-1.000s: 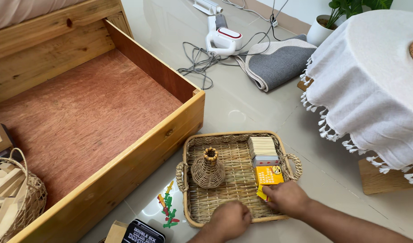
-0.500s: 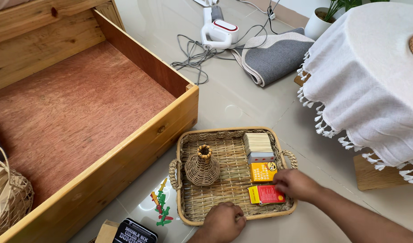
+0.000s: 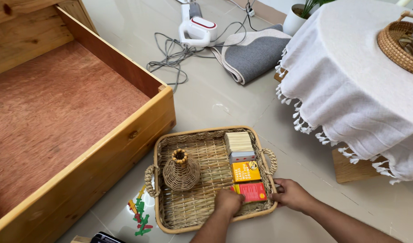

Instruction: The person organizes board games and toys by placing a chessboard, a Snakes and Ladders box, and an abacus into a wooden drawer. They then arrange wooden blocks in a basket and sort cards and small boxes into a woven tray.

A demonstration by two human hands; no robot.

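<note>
Head view: left hand (image 3: 229,201) rests open-fingered on red box (image 3: 252,191); right hand (image 3: 291,194) clasps tray (image 3: 166,225) rim. Likely next: straightening boxes.

Pale glossy tiled floor (image 3: 233,103), catching soft light. At left, a large open wooden drawer (image 3: 67,112) with a reddish board bottom; at right, a round table under a white fringed cloth (image 3: 350,85), bearing a woven basket (image 3: 397,45). Farther back, a folded grey mat (image 3: 251,54), a white handheld appliance (image 3: 197,29) with tangled grey cable, and a white plant pot (image 3: 296,20).
</note>
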